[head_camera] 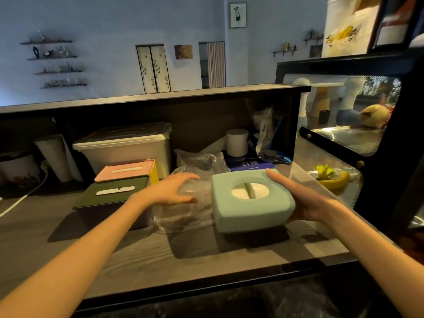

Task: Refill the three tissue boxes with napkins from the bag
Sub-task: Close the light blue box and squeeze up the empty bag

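Bag point(192, 203) btwn green box point(112, 193), teal box point(250, 200).

On the counter point(68, 237), two slotted tissue boxes sit at the left, one point(128, 169) behind the other point(112, 191). A plastic bag point(192, 207) lies just to their right, and right of the bag is a round-holed tissue box point(250, 200). A lidded tub point(124, 145) stands behind the boxes, a paper roll point(237, 142) behind the bag.
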Demonstrator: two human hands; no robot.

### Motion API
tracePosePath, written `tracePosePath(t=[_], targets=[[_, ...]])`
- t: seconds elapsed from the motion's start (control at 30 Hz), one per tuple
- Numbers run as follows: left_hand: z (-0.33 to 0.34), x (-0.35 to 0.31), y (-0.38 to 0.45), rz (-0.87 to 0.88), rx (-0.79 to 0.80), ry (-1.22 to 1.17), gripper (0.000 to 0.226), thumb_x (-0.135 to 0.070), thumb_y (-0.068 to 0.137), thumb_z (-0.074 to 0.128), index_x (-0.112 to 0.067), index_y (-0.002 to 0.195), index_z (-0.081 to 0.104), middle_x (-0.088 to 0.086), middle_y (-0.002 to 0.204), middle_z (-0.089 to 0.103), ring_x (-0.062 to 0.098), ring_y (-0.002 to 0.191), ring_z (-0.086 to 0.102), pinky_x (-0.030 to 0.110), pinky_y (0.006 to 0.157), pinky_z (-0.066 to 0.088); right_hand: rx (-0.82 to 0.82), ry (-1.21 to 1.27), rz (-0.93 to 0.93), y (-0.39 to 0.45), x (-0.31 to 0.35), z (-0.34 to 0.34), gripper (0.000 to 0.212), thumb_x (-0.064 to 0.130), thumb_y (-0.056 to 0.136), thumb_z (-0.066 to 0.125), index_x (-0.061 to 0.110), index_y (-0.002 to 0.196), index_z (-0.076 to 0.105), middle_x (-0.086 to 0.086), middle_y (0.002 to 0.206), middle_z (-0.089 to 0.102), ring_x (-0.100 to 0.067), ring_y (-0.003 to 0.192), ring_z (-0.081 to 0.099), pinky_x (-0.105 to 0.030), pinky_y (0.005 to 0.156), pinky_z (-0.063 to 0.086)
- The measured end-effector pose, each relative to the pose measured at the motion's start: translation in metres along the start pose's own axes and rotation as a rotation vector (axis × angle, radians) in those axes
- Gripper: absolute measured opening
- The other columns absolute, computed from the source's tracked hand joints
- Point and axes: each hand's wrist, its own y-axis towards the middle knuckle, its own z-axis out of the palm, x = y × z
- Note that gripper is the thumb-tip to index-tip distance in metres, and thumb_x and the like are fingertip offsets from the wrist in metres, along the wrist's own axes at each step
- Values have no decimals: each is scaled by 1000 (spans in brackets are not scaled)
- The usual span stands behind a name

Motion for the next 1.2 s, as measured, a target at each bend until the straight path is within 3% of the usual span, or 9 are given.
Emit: tracePosePath(t=[0.13,0.23,0.33,0.43,0.6,0.83,1.0,1.1,1.2], targets=[[15,2,26,-143,170,106,45,-35,100,60,-21,142,54,5,141,59,23,125,57,31,99,45,-46,-70,56,8,4,-7,73,83,77,55,31,128,62,-11,115,74,-33,110,68,-51,89,57],[2,5,37,-345,4,-207,17,-12,102,56,-14,113,68,7,89,71,24,72,70,26,53,56,-19,-158,80,13,9,-7,73,85,75,52,32,124,62,-11,120,71,-33,111,66,-54,92,56],[-30,9,44,-447,-361,-565,29,11,96,49,-9,113,62,18,85,66,15,51,63,19,38,49,-8,-223,96,24,17,-5,68,86,76,50,34,118,62,-10,121,69,-32,113,64,-56,97,54],[-62,3,49,-432,-600,-961,36,14,99,38,-2,119,62,26,96,64,23,65,69,25,46,58,9,-226,77,41,25,2,79,89,71,53,32,124,66,-6,119,73,-29,115,66,-52,105,51],[-95,-14,60,-375,-712,-1130,28,8,100,44,-8,101,67,11,107,67,23,97,70,39,87,61,-29,-208,63,71,33,28,84,87,68,60,24,123,69,-5,114,76,-25,110,70,-44,103,54],[-117,-13,62,-204,-584,-1251,33,-15,93,70,-5,124,66,15,122,70,25,110,70,43,101,55,19,-290,34,97,58,66,84,84,85,42,16,134,57,-14,122,63,-28,104,66,-32,73,58],[-123,-16,52,-189,-577,-1136,44,-43,92,69,-9,119,69,9,119,73,22,115,68,43,106,51,-45,-444,-28,111,64,83,83,77,94,35,10,138,56,-12,120,66,-26,100,67,-35,87,57],[-124,-20,41,-213,-575,-1102,56,-61,86,61,-13,112,71,5,114,75,21,116,67,42,107,50,-173,-538,-144,113,67,78,74,64,95,54,10,144,50,-10,125,66,-25,102,67,-40,91,59],[-120,-25,32,-227,-535,-1100,55,-56,99,47,-9,113,72,7,110,76,22,109,71,42,103,53,-187,-388,-419,104,70,72,119,56,70,87,30,162,16,-7,151,51,-25,128,58,-46,103,54]])
